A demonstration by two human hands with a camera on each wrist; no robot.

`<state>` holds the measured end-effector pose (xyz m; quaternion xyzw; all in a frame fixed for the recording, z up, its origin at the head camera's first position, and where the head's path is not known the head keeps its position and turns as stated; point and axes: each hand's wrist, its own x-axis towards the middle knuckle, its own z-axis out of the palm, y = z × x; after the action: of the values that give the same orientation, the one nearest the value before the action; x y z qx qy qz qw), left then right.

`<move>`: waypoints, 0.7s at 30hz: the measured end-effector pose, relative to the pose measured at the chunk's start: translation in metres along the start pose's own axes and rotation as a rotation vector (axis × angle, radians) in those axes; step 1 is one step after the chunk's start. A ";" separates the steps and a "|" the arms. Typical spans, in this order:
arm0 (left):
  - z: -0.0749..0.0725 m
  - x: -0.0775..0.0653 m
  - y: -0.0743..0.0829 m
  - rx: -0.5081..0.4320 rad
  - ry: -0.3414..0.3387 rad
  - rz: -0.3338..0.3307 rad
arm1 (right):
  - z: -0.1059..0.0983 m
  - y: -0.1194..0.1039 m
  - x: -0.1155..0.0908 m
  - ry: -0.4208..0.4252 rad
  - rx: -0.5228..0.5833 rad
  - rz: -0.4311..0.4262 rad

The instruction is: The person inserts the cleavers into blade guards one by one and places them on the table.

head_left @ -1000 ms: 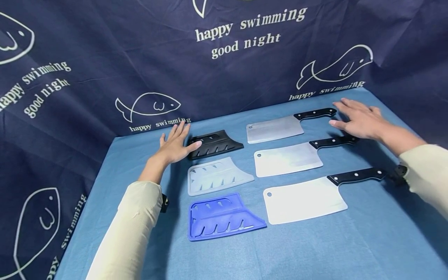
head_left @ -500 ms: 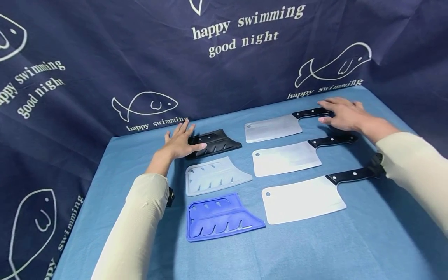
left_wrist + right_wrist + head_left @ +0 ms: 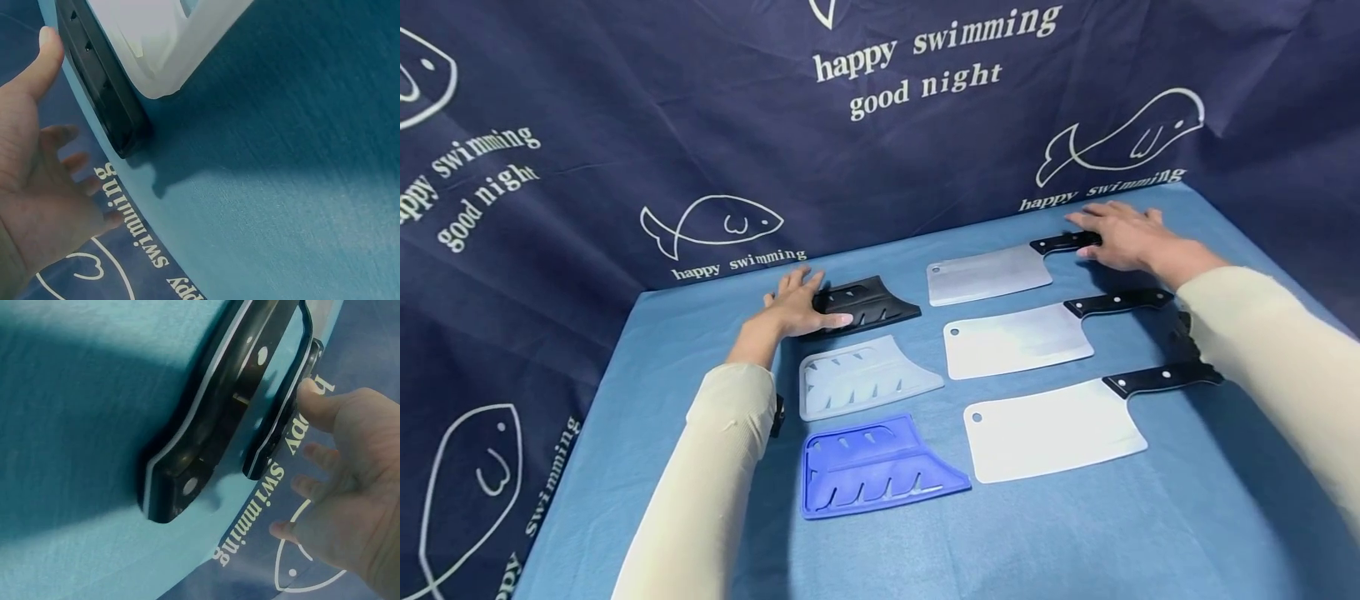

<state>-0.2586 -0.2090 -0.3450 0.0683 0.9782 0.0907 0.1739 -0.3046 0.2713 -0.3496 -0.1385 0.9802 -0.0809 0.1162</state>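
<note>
My left hand (image 3: 797, 307) is at the left end of a black blade sheath (image 3: 880, 302), thumb reaching over it. In the left wrist view, the fingers spread beside the black sheath (image 3: 103, 87) without wrapping it. My right hand (image 3: 1122, 237) hovers at the handle end of the farthest cleaver (image 3: 988, 275). The right wrist view has the thumb close to that cleaver's handle (image 3: 281, 419), fingers loosely bent; whether it touches is unclear. A translucent white sheath (image 3: 865, 379) and a blue sheath (image 3: 880, 467) lie nearer me, as do a middle cleaver (image 3: 1018, 343) and a near cleaver (image 3: 1052, 433).
Everything lies on a blue cloth-covered table (image 3: 940, 550). Sheaths form a column at left, with the cleavers in a column to their right, handles pointing right. A dark blue printed curtain (image 3: 760, 125) rises behind the table's back edge.
My right hand has moved left and lower over the farthest cleaver's handle. My left hand has shifted right, its thumb further across the black sheath. The sheaths and cleavers lie as before.
</note>
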 end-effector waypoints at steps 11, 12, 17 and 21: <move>-0.003 0.008 0.010 0.068 -0.070 -0.031 | 0.004 0.000 0.012 -0.054 -0.013 0.044; -0.003 0.008 0.011 0.073 -0.076 -0.031 | 0.005 0.000 0.013 -0.058 -0.010 0.046; -0.003 0.009 0.016 0.093 -0.102 -0.031 | 0.011 0.002 0.018 -0.074 0.016 0.053; -0.001 0.012 0.016 0.084 -0.125 -0.036 | 0.013 0.003 0.021 -0.084 0.031 0.052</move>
<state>-0.2686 -0.1919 -0.3446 0.0636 0.9695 0.0421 0.2331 -0.3216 0.2668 -0.3672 -0.1146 0.9763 -0.0873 0.1616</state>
